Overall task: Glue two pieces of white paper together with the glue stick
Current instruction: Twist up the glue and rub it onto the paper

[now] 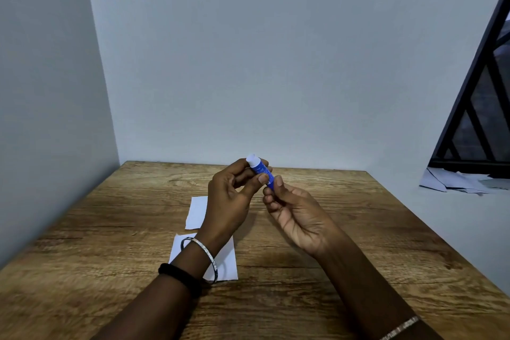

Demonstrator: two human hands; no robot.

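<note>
A small blue glue stick (260, 170) with a white top is held tilted above the wooden table (345, 215). My left hand (231, 199) grips its upper part with thumb and fingers. My right hand (298, 215) pinches its lower end. Two pieces of white paper lie flat on the table under my left arm: the far piece (196, 212) and the near piece (229, 259). My wrist and forearm hide part of each. The two papers lie apart, not overlapping.
Grey walls close in the table at the back and left. A dark framed window (480, 119) stands at the right, with loose papers (458, 181) on the sill below it. The table's right edge runs diagonally toward the lower right.
</note>
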